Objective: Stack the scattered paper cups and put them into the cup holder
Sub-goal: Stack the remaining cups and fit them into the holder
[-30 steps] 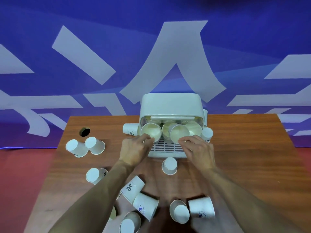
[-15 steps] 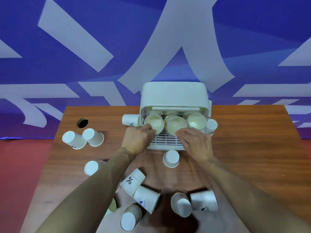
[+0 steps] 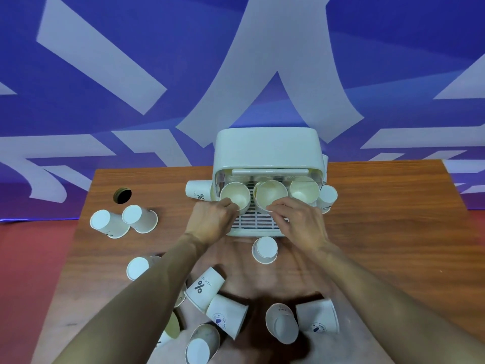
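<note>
A white cup holder (image 3: 267, 151) with a slatted tray stands at the back middle of the wooden table (image 3: 380, 232). Three cup stacks lie in it, mouths toward me: left stack (image 3: 237, 194), middle stack (image 3: 270, 193), right stack (image 3: 304, 190). My left hand (image 3: 212, 222) pinches the rim of the left stack. The middle stack's lower rim is pinched by my right hand (image 3: 301, 222). Several loose white cups lie scattered on the table, such as one upside down (image 3: 265, 249) just in front of the holder.
Two cups (image 3: 123, 222) stand upside down at the left, near a round hole (image 3: 122, 195) in the tabletop. A cluster of tipped cups (image 3: 217, 306) lies near the front edge between my arms. One cup lies at each side of the holder. A blue-and-white backdrop hangs behind.
The middle stack has been pushed back and straightened in the holder. Both hands stay at the cup rims; the camera moved closer and tilted down slightly.
</note>
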`<act>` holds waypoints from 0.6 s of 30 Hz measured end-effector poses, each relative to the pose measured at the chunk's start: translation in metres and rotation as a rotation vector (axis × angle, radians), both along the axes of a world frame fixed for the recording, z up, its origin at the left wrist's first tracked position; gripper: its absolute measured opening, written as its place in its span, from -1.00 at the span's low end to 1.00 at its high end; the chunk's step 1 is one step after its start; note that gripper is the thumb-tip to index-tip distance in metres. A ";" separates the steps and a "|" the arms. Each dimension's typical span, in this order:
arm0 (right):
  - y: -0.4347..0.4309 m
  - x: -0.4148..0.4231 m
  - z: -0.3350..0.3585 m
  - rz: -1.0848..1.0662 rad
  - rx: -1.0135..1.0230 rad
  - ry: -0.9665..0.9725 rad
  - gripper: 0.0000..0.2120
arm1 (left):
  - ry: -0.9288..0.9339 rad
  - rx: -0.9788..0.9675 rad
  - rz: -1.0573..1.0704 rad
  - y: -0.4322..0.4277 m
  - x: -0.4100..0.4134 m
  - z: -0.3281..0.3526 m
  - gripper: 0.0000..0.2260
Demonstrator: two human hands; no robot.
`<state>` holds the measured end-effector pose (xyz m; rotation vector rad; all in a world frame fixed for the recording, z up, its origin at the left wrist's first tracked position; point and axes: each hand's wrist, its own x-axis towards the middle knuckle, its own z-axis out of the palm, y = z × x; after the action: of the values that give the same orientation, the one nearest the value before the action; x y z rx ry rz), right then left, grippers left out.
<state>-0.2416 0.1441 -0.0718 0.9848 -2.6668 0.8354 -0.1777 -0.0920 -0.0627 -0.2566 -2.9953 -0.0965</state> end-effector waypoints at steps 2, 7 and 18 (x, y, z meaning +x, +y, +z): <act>-0.004 0.000 0.001 0.012 -0.008 -0.040 -0.88 | -0.016 -0.006 -0.006 0.001 -0.004 -0.001 -0.80; -0.009 0.002 -0.003 0.041 -0.028 -0.047 -0.88 | -0.005 0.023 -0.027 0.002 -0.007 -0.002 -0.82; -0.021 -0.014 -0.018 0.018 0.149 -0.280 -0.81 | -0.041 0.056 0.002 -0.004 -0.011 -0.010 -0.79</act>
<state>-0.2551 0.1233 -0.0896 0.9901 -2.9998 0.8447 -0.1884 -0.0961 -0.0729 -0.2490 -3.0276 -0.1875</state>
